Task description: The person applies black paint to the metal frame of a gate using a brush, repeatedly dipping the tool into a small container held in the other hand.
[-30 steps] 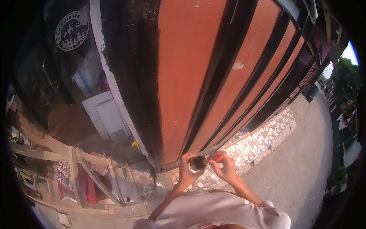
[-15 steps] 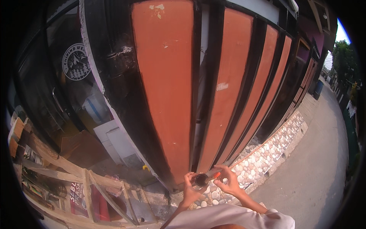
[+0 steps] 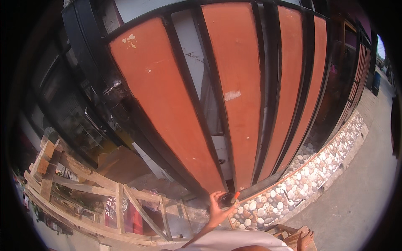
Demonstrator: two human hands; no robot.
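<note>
by orange panels (image 3: 237,75) and pebbled ledge (image 3: 289,196), left fingers (image 3: 214,202) clamp a jar (image 3: 225,201); right fingers (image 3: 310,235) meet wood (image 3: 292,239), grip unclear.

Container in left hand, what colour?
The container is dark, nearly black; best seen in the head view.

Orange panels (image 3: 240,79), black posts (image 3: 308,54); pebbled ledge (image 3: 310,178); sunlit grey pavement (image 3: 351,180).

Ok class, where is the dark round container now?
In the head view, the dark round container is low, just right of centre, in the left hand, near the pebbled strip.
</note>
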